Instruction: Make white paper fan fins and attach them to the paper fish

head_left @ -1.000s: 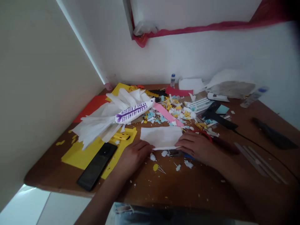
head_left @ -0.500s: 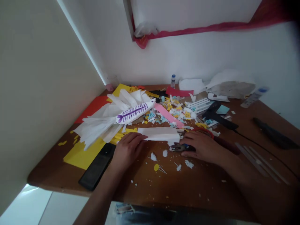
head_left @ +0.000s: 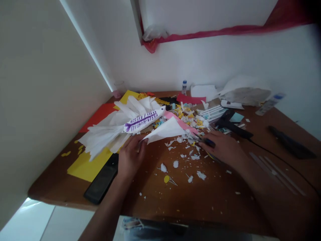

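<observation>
My left hand (head_left: 130,154) pinches the left corner of a folded piece of white paper (head_left: 166,130), raised a little over the table. My right hand (head_left: 222,147) is closed around a dark-handled tool with a metal tip that looks like pliers (head_left: 207,142). Its tip points left, close to the paper's right end. Behind the paper lies a pink strip (head_left: 179,121). Left of that, a white paper bird (head_left: 144,120) with purple markings and long pleated white wings and tail rests on the table.
A black phone (head_left: 101,180) and a yellow sheet (head_left: 86,165) lie on the left. Paper scraps (head_left: 193,115) heap at the centre back. A black glue gun (head_left: 233,125) with a cord lies right, near a dark long-handled object (head_left: 291,142). A glue stick (head_left: 184,87) stands behind.
The white paper has lifted and tilted, its right end now turned up and back. My right hand with the tool has moved up and right, uncovering scraps on the table.
</observation>
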